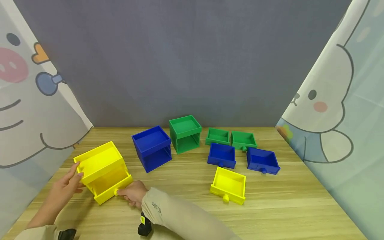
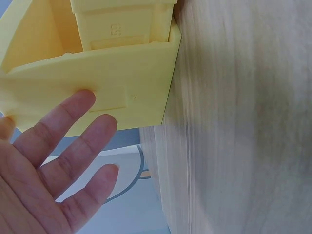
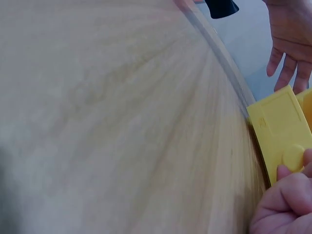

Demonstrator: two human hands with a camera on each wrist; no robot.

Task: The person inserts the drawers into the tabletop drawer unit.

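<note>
A yellow toy cabinet (image 1: 100, 162) stands at the left, turned at an angle, with a tray-like top and an open slot in front. In its lower part sits a yellow drawer (image 1: 111, 191), its front sticking out a little. My right hand (image 1: 135, 194) pinches the drawer's round knob (image 3: 293, 157) between thumb and finger. With fingers fairly straight, my left hand (image 1: 66, 185) touches the cabinet's left side and upper front corner. In the left wrist view, one fingertip (image 2: 87, 97) lies on the side wall, and the other fingers spread apart from it.
A blue cabinet (image 1: 152, 141) and a green cabinet (image 1: 185, 126) stand at the back middle. To the right lie loose drawers: green (image 1: 243, 138), blue (image 1: 263, 160) and a yellow one (image 1: 229, 184). A grey wall (image 1: 186, 66) closes the table's far edge.
</note>
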